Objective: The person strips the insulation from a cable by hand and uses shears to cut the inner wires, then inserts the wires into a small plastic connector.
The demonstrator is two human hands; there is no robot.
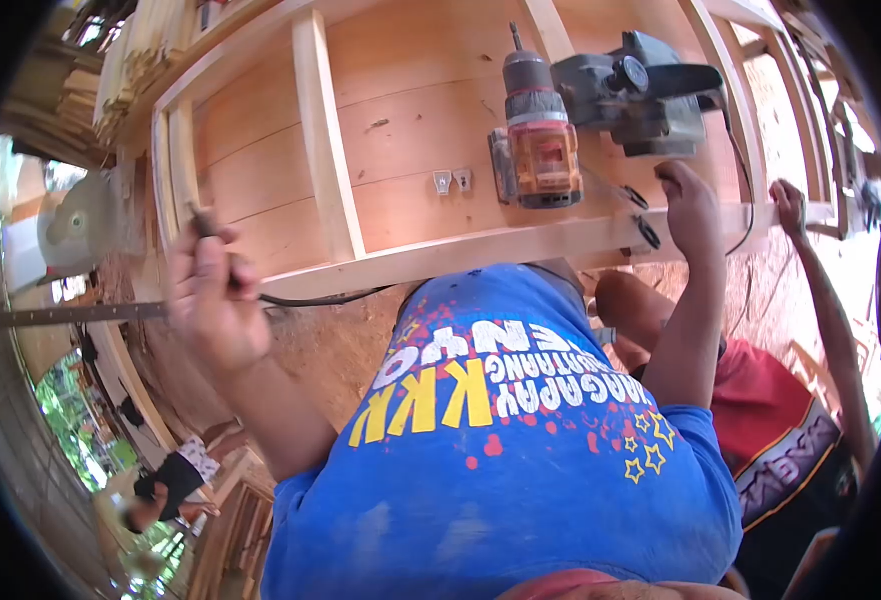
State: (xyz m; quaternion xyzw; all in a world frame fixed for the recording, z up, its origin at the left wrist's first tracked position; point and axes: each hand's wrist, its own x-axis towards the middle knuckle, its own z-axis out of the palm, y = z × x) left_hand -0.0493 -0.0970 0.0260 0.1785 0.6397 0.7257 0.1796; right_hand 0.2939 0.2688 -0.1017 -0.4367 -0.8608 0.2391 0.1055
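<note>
At middle left, the left hand [216, 290] grips a small dark object [203, 224], blurred, probably light and stiff, best held by its thicker part; the forearm slants up-left. At upper right, the right hand [694, 208] curls, wrist bent, near black loops [648, 233]; whether it holds anything, I cannot tell. Beyond, the drill [543, 160] looks heavy.

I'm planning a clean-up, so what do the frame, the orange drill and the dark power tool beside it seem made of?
The frame looks like bare wood: pale, matte, squared strips. The orange drill seems mostly plastic, given its moulded housing; its thin bit looks metallic. The dark power tool is blurred: its rounded, dull body suggests plastic, though painted metal is possible.
</note>
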